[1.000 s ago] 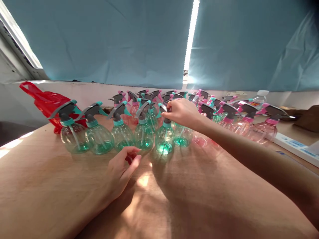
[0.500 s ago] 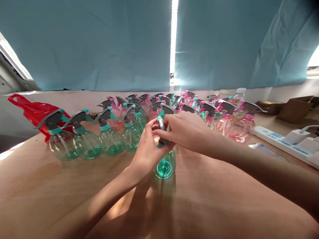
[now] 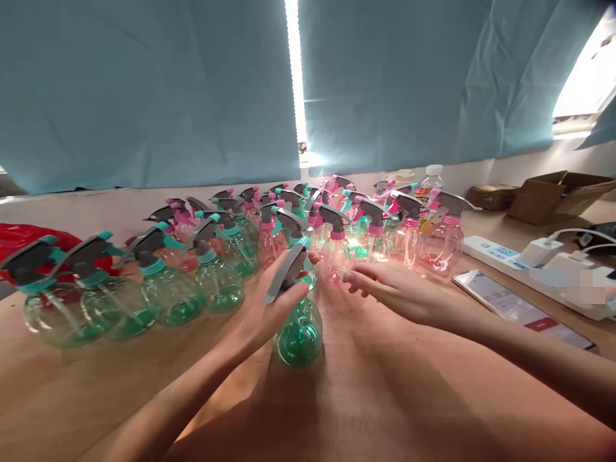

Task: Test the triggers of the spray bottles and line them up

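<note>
A clear green spray bottle (image 3: 299, 335) with a grey and turquoise trigger head stands upright on the wooden table, right in front of me. My left hand (image 3: 262, 303) is wrapped round its neck from the left, thumb on the near side; the far fingers are partly hidden behind the spray head. To the right of that bottle, my right hand (image 3: 397, 287) hovers apart from it, fingers loosely stretched and holding nothing. Just beyond its fingertips stands a pink spray bottle (image 3: 337, 247).
Green spray bottles (image 3: 173, 298) line up at the left, before a red plastic bag (image 3: 79, 247). Several pink ones (image 3: 441, 244) stand at the back right. Further right lie a phone (image 3: 514, 305), a white power strip (image 3: 500, 253) with plugs and an open cardboard box (image 3: 553, 199).
My right hand has let go of the spray head and moved off to the right. My left hand stays at the bottle's neck. The view has turned right.
</note>
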The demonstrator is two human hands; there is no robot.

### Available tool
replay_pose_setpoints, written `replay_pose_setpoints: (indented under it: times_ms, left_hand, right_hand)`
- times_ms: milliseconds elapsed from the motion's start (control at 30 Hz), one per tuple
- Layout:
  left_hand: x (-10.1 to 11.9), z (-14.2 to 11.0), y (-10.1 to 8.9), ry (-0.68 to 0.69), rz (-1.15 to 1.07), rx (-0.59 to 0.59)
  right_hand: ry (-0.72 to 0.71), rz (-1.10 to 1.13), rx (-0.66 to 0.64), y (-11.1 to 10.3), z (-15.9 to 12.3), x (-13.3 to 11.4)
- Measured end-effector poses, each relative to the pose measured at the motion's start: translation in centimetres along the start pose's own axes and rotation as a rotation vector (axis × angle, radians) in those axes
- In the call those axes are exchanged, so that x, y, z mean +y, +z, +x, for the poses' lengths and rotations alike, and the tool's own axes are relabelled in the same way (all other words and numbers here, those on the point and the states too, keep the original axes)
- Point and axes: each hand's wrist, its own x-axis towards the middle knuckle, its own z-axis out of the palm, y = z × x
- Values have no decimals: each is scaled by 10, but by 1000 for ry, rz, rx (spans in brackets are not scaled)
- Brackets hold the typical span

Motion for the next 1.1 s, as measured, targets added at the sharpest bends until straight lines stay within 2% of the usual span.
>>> replay_pose_setpoints:
  times_ms: [100,167,267,367,667,933,1100]
  left_hand:
    - [-2,3,-4,-10,-13,-58]
    - [-2,5,-7,-24,-32,-102]
    - [-5,6,-10,-68,-73,-151]
    - [-8,5,-10,-122,-94,-155]
    - [-1,6,-5,-49,-129,-149]
    - [1,6,-5,-75,-126,-130]
    - [-8,4,-6,-151,-110,-87]
  right_hand:
    - [3,-26,-20,21,-3,31]
    - [-18,-12,3,39,-6,42]
    - [-143,4,31,65,-11,49]
    - [-241,-18,33,79,-14,51]
    - [-247,-26,10,82,-14,55]
    - [-252,-25,37,83,-14,57]
    - [-239,-36,8,82,-14,56]
